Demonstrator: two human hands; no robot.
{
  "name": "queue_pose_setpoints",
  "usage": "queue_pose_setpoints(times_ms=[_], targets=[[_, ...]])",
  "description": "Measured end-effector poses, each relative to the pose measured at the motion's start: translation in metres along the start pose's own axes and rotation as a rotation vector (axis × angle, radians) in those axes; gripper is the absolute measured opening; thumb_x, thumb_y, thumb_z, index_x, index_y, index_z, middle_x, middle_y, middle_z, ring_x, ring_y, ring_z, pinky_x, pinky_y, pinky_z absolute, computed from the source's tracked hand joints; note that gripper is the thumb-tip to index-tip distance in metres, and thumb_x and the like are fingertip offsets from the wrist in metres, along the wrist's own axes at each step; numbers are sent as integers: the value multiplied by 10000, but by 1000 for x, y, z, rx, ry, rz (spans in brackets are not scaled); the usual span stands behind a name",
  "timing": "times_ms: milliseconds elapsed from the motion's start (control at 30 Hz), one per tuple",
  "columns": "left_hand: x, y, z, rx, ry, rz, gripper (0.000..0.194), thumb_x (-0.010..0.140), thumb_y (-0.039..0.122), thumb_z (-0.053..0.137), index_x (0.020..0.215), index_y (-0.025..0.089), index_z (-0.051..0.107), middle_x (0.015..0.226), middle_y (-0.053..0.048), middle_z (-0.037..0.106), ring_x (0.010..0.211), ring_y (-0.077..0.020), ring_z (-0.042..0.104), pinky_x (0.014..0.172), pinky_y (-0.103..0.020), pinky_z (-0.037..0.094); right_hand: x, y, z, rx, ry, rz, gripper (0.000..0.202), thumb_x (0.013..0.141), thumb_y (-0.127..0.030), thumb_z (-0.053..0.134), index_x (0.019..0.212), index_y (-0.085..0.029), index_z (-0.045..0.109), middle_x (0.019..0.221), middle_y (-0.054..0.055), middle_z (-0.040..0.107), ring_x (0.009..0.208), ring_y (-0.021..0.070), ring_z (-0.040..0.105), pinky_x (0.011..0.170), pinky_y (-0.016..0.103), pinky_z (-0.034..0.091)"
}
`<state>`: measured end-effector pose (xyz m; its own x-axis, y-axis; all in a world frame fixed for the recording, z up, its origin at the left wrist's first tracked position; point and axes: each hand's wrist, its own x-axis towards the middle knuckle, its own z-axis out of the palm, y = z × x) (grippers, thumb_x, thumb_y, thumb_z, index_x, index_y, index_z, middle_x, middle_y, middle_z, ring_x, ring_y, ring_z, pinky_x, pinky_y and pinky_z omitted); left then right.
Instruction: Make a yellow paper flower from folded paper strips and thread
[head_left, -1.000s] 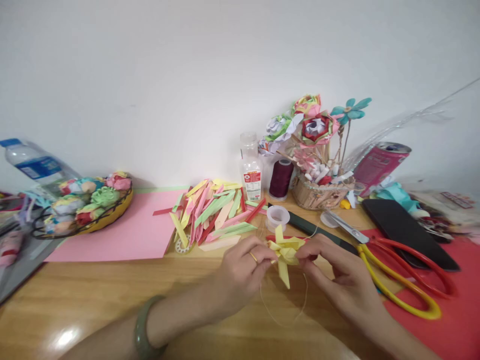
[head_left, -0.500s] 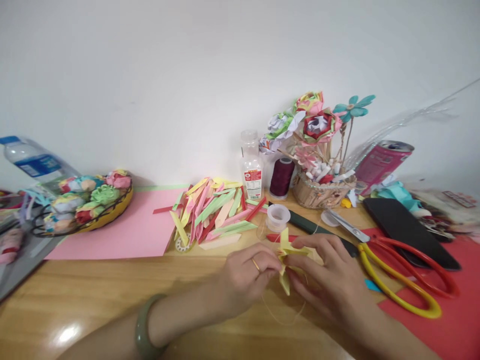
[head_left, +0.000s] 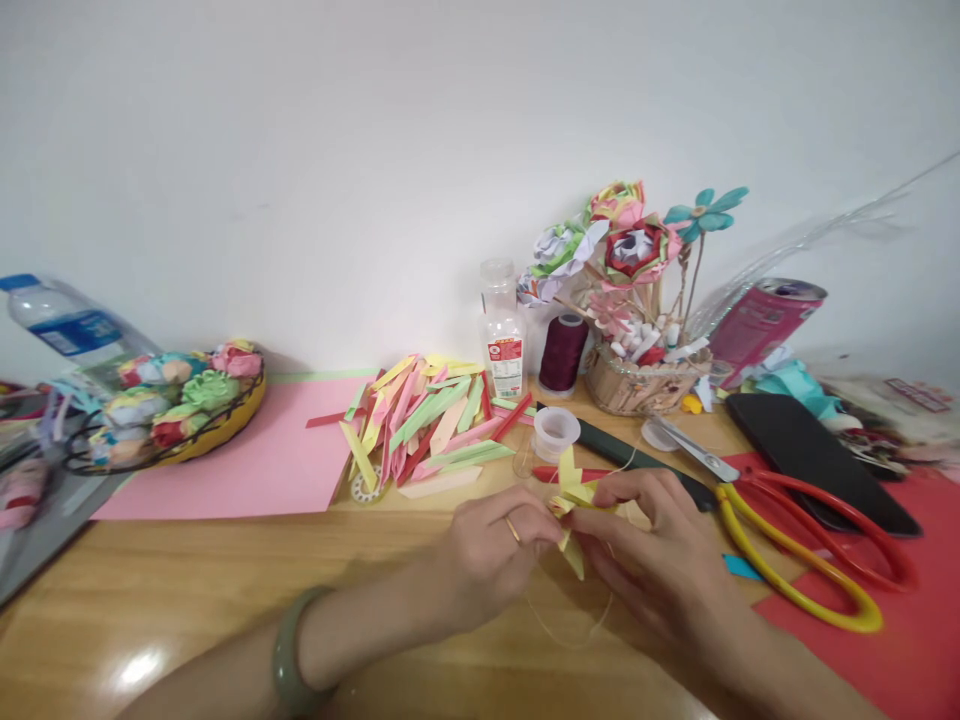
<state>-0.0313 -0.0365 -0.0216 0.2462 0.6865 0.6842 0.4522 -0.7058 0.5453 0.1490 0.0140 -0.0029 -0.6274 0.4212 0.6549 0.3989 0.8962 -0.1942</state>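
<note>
Between my two hands is a folded yellow paper flower (head_left: 573, 492), its pointed petals sticking out above and below the fingers. My left hand (head_left: 491, 550), with a ring on one finger, pinches its left side near the centre. From the right, my right hand (head_left: 656, 545) grips the petals between thumb and fingers, which partly cover them. A thin pale thread (head_left: 566, 640) hangs in a loop beneath the flower. Just beyond the hands stand a small clear plastic ring (head_left: 556, 432) and a red strip (head_left: 547, 474).
Folded paper strips (head_left: 431, 420) lie heaped on a pink sheet's right side. Behind stand a clear bottle (head_left: 504, 345), a purple thread spool (head_left: 563, 355) and a basket of paper flowers (head_left: 649, 375). Large scissors (head_left: 799, 590) and a black phone (head_left: 821, 465) lie right; a flower-filled basket (head_left: 251, 415) sits left.
The yellow paper flower has turned slightly in my fingers, its lower petal now pointing more to the right. My right hand's fingers have shifted a little; my left hand stays nearly in place.
</note>
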Motion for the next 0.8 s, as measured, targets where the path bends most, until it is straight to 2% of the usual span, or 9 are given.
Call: queue_pose_setpoints(times_ms=[200,500,667,800], targets=[[1,-1,-1,-30,-16,27,161,810,24,482,863,166,537,820,-31,571,753,-97,570,672,-204,481,1,0,2,51,-61,50,159,791,-112,514,865,-220,604,834,53,535,774,191,490,626,311,397],[1,-2,0,28,-44,36,157,807,20,463,851,156,530,810,-40,572,741,-101,565,644,-200,471,1,2,-6,-242,-56,-136,129,815,-187,531,907,-229,610,814,31,610,753,196,471,655,323,331],[1,1,1,166,-74,72,177,809,31,403,783,159,522,752,-28,577,681,-102,554,602,-193,464,6,0,-9,-230,-125,-172,132,830,-192,475,800,-206,603,760,35,602,710,195,459,627,318,314],[2,3,0,242,-109,98,187,790,14,396,739,150,512,705,-21,561,611,-92,506,552,-183,435,4,3,-7,-194,-189,-186,194,875,-166,409,851,-213,596,725,19,581,701,184,462,613,312,292]])
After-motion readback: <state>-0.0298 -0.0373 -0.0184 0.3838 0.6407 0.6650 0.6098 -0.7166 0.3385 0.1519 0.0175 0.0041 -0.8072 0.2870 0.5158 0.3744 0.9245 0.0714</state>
